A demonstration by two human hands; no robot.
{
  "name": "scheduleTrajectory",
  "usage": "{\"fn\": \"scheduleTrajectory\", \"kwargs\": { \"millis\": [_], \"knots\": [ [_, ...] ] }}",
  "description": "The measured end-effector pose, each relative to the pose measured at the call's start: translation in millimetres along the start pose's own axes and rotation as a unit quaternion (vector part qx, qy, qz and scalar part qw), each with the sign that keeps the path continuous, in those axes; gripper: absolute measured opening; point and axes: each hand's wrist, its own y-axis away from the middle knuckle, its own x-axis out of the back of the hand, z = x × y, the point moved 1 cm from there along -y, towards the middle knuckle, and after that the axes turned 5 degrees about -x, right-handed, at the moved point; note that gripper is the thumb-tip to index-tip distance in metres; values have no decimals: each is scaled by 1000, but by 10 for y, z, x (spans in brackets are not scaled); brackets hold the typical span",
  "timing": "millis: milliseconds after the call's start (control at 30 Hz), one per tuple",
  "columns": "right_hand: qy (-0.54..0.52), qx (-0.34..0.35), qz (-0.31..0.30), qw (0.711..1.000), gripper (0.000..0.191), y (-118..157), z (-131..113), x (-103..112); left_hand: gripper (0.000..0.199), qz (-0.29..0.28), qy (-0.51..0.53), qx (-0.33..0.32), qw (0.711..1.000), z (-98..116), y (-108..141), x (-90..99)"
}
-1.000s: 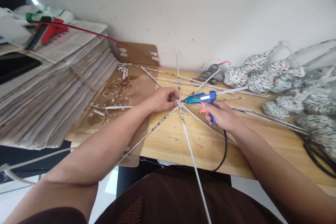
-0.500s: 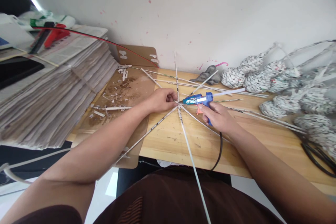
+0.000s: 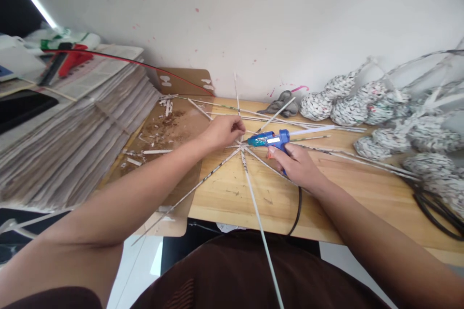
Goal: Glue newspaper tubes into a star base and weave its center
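Observation:
Several rolled paper sticks (image 3: 255,198) cross at one point and fan out like spokes over the wooden table. My right hand (image 3: 299,164) is wrapped round the handle of a blue hot glue gun (image 3: 277,140), with a long white glue stick (image 3: 311,130) poking out of its back. The gun's nozzle points left, close to the crossing. Just above and left of that crossing is my left hand (image 3: 226,132), its thumb and fingertips pinched together. Whatever may be between those fingertips is too small to make out.
A tall stack of newspapers (image 3: 90,125) fills the left, with a red-handled tool (image 3: 75,60) on top. Paper scraps lie on a brown board (image 3: 170,130). Woven paper pieces (image 3: 348,104) stand at the right, near a black cable (image 3: 433,212). A grey cloth (image 3: 282,105) lies by the wall.
My left hand has lifted slightly up and away from the crossing, fingers still pinched. The glue gun stays near the crossing in my right hand. The whole view has shifted a little.

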Motion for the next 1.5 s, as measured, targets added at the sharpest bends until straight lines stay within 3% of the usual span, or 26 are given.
{"fn": "scheduleTrajectory", "kwargs": {
  "millis": [233, 400, 700, 967, 1500],
  "knots": [
    [18, 6, -11, 1000, 37, 8, -31, 18, 18, 8, -47, -3, 999, 37, -105, -82],
    [-9, -9, -13, 1000, 35, 33, -29, 35, 9, -13, -72, 3, 997, 66, -154, -78],
    [-186, -85, -36, 978, 39, -11, -1, 130, 11, -51, 5, 23, 998, -22, 48, 47],
    [-138, -89, -19, 986, 38, -32, 45, 96, 12, -33, 29, 60, 997, -70, 119, -23],
    [51, -1, 22, 998, 43, 20, 13, 17, 11, -8, 42, 22, 999, -159, 130, -57]
  ]
}}
